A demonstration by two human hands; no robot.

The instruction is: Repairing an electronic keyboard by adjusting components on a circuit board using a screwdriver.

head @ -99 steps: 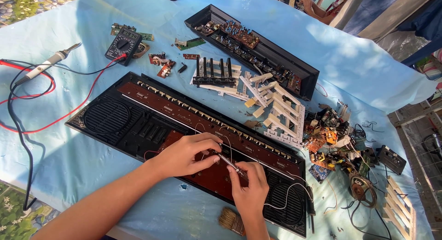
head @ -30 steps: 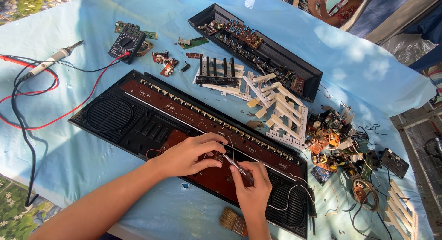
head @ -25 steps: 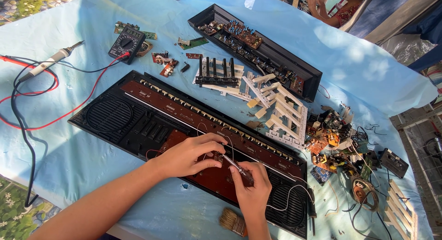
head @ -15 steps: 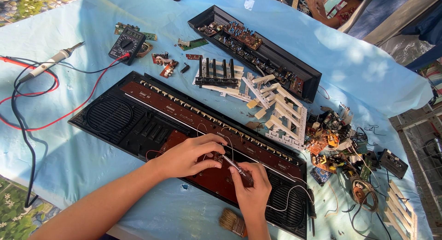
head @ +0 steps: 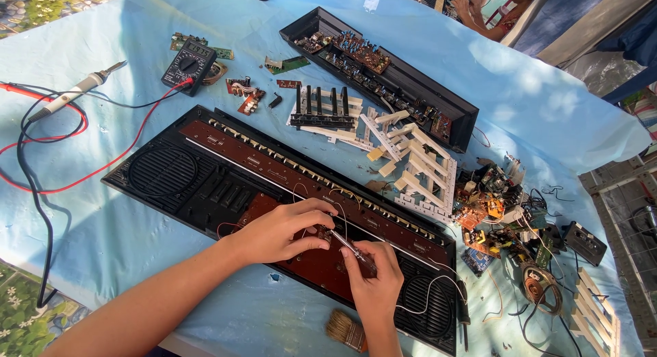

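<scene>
A long black keyboard case (head: 171,175) lies open across the blue cloth, with brown circuit boards (head: 321,264) inside and a round speaker grille at each end. My left hand (head: 284,230) rests on the brown board near the middle, fingers pinched around a small part there. My right hand (head: 375,278) is closed on a thin screwdriver (head: 345,244) whose tip points at the spot under my left fingers. Thin white wires (head: 417,299) loop across the board near my right hand.
A black multimeter (head: 188,64) with red and black leads and a soldering iron (head: 72,93) lie at the left. A second black case half (head: 383,73), white keys (head: 417,169), loose boards and a small speaker (head: 540,288) fill the back and right. A brush (head: 345,329) lies near the front edge.
Both hands stay on the same spot of the board; only tiny shifts of the fingers and screwdriver show.
</scene>
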